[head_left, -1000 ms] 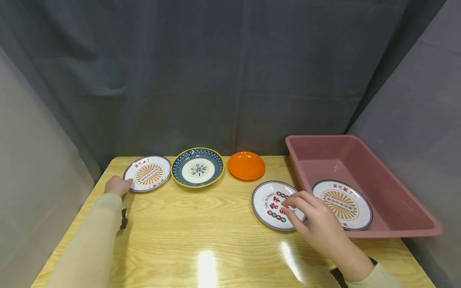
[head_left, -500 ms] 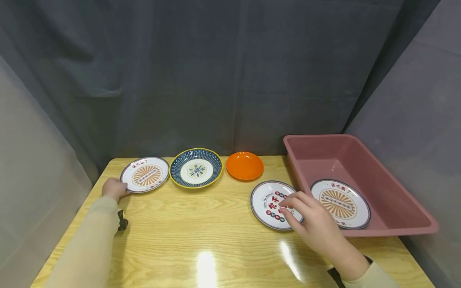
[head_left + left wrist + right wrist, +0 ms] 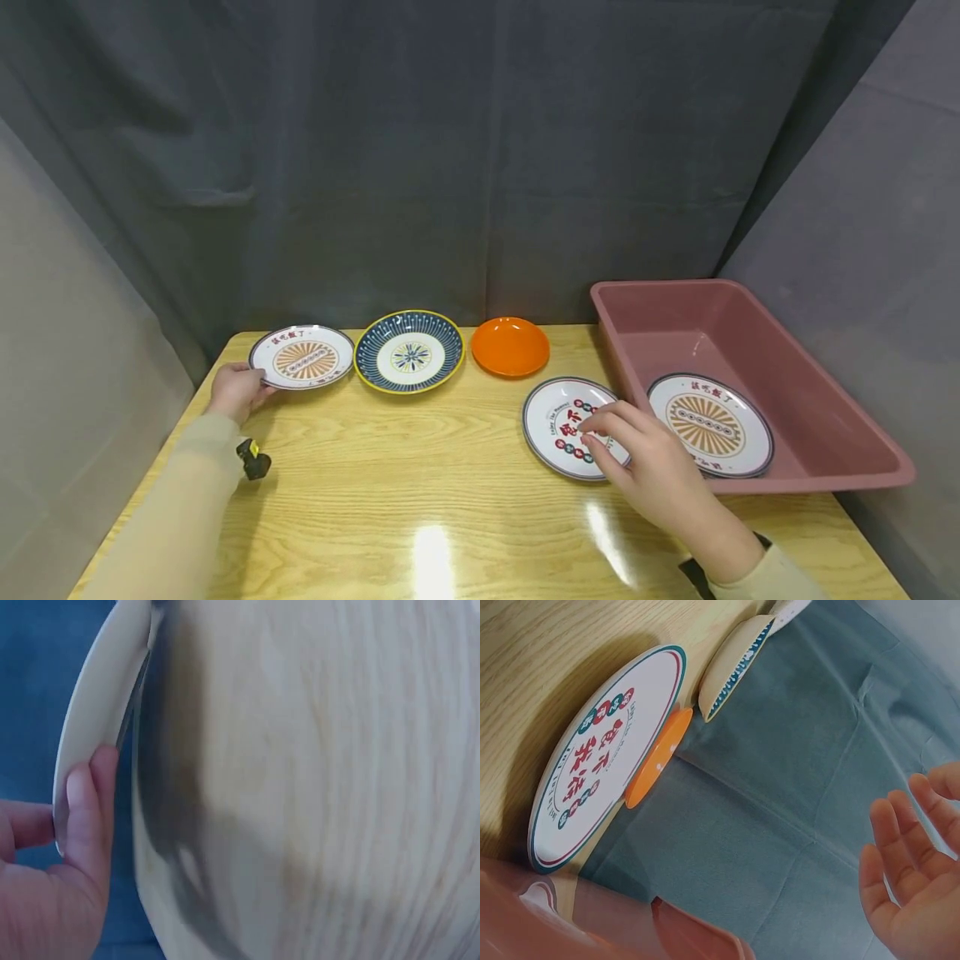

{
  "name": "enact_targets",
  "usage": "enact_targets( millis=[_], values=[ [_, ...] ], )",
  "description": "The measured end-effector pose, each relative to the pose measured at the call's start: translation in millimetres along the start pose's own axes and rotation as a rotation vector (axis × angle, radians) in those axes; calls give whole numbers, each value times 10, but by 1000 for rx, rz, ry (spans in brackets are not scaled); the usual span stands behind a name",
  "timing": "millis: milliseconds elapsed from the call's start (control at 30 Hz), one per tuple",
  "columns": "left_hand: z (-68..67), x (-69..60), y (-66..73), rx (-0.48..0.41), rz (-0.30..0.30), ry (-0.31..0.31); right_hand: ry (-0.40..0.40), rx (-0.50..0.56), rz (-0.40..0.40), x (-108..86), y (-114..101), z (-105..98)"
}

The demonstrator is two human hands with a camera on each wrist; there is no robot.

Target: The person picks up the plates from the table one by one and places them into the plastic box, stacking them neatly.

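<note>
My left hand (image 3: pixel 236 392) grips the near-left rim of a white plate (image 3: pixel 303 358) with an orange sunburst print and red characters. In the left wrist view, the thumb lies on one side of that plate (image 3: pixel 94 705) and the fingers on its underside, which stands off the tabletop. Loosely bent and holding nothing, my right hand (image 3: pixel 656 462) hovers over a white plate (image 3: pixel 551 417) with red characters. The right wrist view shows that hand (image 3: pixel 922 885) apart from the plate (image 3: pixel 607 757), which lies on the table.
A blue-patterned bowl-like plate (image 3: pixel 411 350) with a yellow rim and an orange plate (image 3: pixel 512 346) lie along the table's back edge. At the right stands a pink plastic tub (image 3: pixel 690 308), with another sunburst plate (image 3: pixel 712 425) inside. Dark curtain (image 3: pixel 375 167) hangs behind the table (image 3: pixel 337 500).
My left hand has taken hold of the left sunburst plate and raised it slightly, its near edge coming up off the table. The right hand has stayed nearly still.
</note>
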State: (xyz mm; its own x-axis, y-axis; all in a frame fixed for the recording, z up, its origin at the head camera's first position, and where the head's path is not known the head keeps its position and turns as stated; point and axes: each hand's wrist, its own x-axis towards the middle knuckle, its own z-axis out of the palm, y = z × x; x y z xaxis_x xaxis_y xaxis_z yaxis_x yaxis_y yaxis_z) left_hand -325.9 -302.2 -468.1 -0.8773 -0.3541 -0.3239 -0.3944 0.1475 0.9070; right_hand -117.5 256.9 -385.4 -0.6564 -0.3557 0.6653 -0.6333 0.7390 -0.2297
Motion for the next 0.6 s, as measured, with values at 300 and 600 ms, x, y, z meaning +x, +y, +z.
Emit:
enact_targets(
  millis=[300, 600],
  values=[
    [-19, -317, 266, -23, 137, 59, -35, 2, 48, -5, -50, -38],
    [36, -658, 647, -130, 126, 3, -30, 13, 55, -18, -62, -33]
  ],
)
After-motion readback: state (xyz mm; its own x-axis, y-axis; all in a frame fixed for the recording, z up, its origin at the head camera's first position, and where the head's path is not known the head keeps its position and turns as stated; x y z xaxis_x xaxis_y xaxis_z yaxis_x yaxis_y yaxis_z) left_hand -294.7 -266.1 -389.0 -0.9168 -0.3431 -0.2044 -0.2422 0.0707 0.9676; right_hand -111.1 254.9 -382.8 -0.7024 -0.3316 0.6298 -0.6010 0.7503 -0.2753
